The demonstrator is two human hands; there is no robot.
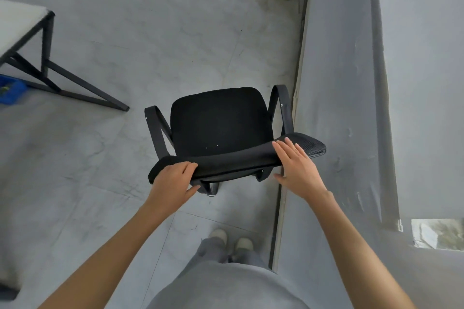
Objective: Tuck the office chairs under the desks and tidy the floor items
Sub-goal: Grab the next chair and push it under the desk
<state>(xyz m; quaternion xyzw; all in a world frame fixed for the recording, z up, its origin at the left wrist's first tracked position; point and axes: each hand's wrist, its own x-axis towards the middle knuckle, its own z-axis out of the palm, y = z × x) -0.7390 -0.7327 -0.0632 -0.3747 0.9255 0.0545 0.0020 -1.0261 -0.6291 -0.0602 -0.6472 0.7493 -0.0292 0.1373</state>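
The chair stood on the bare floor close by the wall, well apart from the desk off to the left. It looked like a rolling one, a caster just showing beneath, so I judged it would glide with a light push; the stiff top edge of the mesh backrest seemed the natural place to steer it. The left hand gripped that edge, fingers curled over and thumb beneath. The right hand lay against the other end, fingers straight and spread, not clasping.
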